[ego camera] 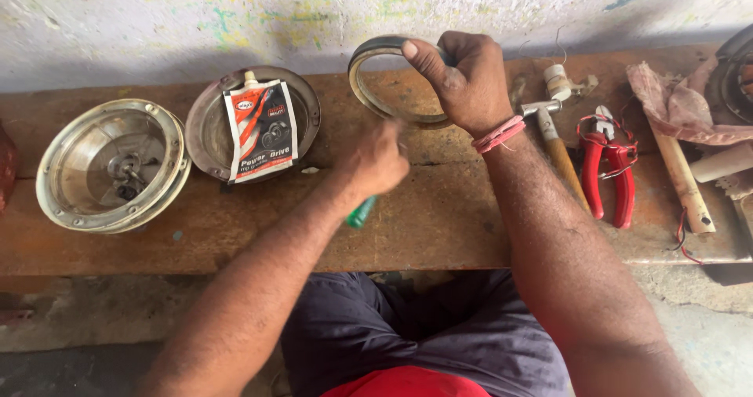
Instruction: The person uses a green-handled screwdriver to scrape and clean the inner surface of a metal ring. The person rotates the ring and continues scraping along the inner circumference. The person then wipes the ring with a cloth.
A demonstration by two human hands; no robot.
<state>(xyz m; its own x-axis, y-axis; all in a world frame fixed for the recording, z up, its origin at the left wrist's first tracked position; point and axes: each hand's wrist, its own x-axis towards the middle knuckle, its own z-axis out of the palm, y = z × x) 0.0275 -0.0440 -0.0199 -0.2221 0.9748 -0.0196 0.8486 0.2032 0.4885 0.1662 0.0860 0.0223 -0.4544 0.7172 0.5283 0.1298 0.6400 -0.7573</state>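
My right hand (463, 79) grips a round metal ring (375, 52) and holds it upright above the rusty bench (439, 216). My left hand (375, 162) is closed around a tool with a green handle (360, 213), its tip pointing toward the lower part of the ring. The tool's working end is hidden behind my fist. A pink band sits on my right wrist.
A headlamp reflector bowl (110, 165) lies at the left. Beside it a round metal shell (205, 130) holds a white and red pouch (261, 130). To the right lie a hammer (553, 134), red-handled pliers (608, 169), a wooden handle (681, 181) and a pink rag (674, 107).
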